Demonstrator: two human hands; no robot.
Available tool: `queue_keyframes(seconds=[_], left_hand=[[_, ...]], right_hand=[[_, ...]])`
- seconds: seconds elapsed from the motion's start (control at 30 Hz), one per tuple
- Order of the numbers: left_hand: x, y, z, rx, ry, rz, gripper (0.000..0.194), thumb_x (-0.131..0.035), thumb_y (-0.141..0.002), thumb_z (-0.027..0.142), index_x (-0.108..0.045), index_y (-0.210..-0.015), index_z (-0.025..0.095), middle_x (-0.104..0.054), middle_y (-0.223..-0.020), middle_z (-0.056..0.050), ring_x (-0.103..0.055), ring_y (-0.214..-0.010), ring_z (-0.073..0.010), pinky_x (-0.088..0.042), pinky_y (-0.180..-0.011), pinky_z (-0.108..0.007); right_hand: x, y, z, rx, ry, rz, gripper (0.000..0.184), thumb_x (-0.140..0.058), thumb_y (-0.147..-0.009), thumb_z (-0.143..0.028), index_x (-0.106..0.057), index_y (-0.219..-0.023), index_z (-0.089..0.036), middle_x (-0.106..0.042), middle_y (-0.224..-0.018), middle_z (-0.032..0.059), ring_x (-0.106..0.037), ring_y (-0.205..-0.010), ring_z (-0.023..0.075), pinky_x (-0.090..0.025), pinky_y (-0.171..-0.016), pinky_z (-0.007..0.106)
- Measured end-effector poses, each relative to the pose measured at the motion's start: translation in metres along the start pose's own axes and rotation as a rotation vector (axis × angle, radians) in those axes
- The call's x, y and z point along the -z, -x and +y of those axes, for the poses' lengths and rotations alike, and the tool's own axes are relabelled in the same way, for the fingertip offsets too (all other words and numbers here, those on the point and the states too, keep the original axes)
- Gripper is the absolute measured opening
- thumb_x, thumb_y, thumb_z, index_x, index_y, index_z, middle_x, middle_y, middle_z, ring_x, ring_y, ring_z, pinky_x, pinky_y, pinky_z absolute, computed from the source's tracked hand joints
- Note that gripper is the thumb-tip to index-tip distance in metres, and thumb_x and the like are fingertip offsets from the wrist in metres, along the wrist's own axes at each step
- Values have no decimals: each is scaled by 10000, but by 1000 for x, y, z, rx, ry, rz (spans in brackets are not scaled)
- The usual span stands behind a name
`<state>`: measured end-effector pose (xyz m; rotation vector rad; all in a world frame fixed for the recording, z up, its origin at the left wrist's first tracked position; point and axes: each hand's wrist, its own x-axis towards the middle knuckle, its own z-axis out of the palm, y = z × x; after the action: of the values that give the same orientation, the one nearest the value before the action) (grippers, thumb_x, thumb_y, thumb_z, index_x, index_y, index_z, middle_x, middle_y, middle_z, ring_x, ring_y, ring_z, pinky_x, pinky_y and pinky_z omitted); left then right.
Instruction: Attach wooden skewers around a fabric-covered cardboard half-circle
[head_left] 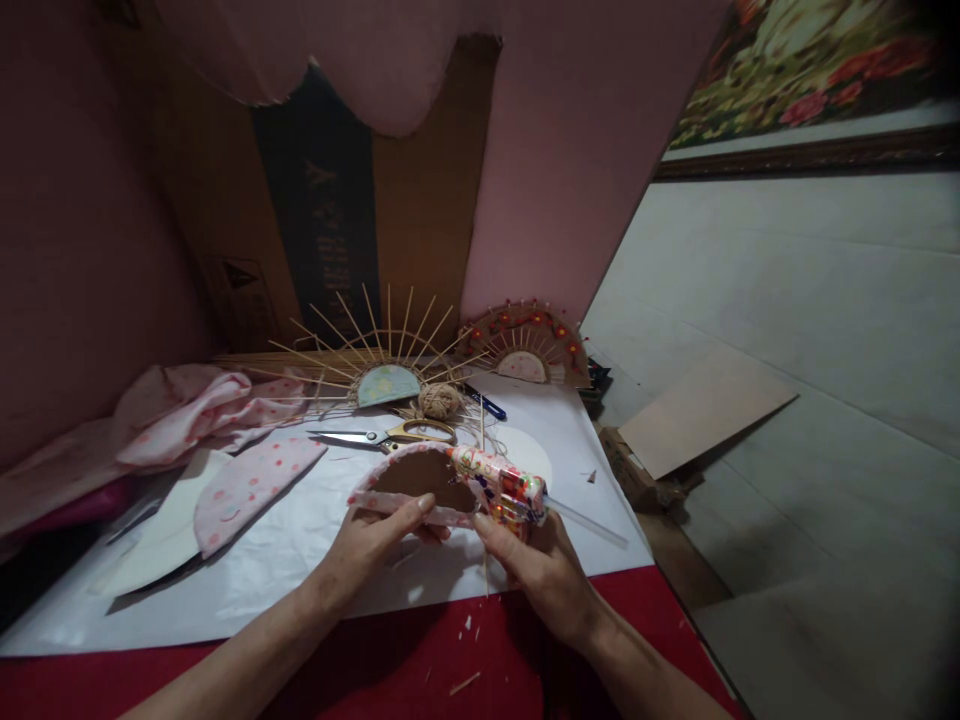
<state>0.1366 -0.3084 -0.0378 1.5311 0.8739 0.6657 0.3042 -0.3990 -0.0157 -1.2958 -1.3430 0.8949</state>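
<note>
Between my hands is a half-round cardboard piece (pixel 431 474), its edges wrapped in pink dotted fabric. My left hand (pixel 386 535) pinches its straight lower edge, thumb on top. My right hand (pixel 536 565) is wrapped round the handle of a glue gun (pixel 499 480) covered in colourful patterned wrapping, a clear glue stick jutting from its back. The gun's tip points left, by the upper right rim of the piece. My right thumb reaches the piece's right corner. Just behind the piece lie scissors (pixel 390 435) with gold handles.
Behind stand a stick fan with a green half-circle (pixel 388 385), a ball of twine (pixel 440 400), a blue cutter (pixel 486 403) and a brown decorated fan (pixel 566 350). To the left lie a pink dotted half-circle (pixel 255 490), white card (pixel 157 540) and bunched pink fabric (pixel 187 405).
</note>
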Motion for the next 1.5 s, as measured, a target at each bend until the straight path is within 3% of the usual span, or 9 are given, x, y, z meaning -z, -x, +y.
queue_keyframes(seconds=[0.27, 0.5, 0.77, 0.97, 1.5], left_hand=[[0, 0, -1, -10, 1, -11, 362, -530, -807, 438, -755, -716, 170, -728, -734, -86, -650, -758, -200, -464, -748, -279], [1, 0, -3, 2, -2, -15, 376, -523, -811, 454, -758, -746, 168, -727, -738, -85, -649, -764, -202, -464, -730, -278], [2, 0, -2, -4, -4, -9, 364, -514, -821, 445, -759, -768, 182, -728, -740, -65, -643, -752, -192, -456, -722, -269], [2, -1, -2, -19, 14, -4, 359, -518, -819, 426, -752, -720, 173, -728, -726, -69, -645, -748, -196, -455, -738, -274], [2, -2, -4, -38, 103, 16, 355, -513, -829, 396, -728, -682, 155, -717, -720, -75, -639, -742, -197, -456, -752, -285]], right_hand=[[-1, 0, -1, 3, 6, 5, 331, -506, -872, -339, -598, -1175, -245, -659, -1079, 47, -596, -1006, 223, -429, -943, 404], [1, 0, 3, -25, 33, 10, 320, -509, -869, -350, -621, -1147, -238, -692, -941, 33, -610, -933, 228, -471, -868, 388], [1, 0, 5, -23, 6, -1, 332, -505, -878, -357, -591, -1181, -255, -666, -1065, 26, -607, -960, 213, -467, -879, 379], [1, -1, 2, 9, 2, -5, 348, -511, -879, -335, -556, -1220, -281, -632, -1155, 14, -554, -1094, 217, -425, -955, 389], [0, -2, -2, 47, 9, 10, 369, -513, -882, -302, -528, -1250, -291, -596, -1219, 8, -521, -1143, 208, -381, -1000, 378]])
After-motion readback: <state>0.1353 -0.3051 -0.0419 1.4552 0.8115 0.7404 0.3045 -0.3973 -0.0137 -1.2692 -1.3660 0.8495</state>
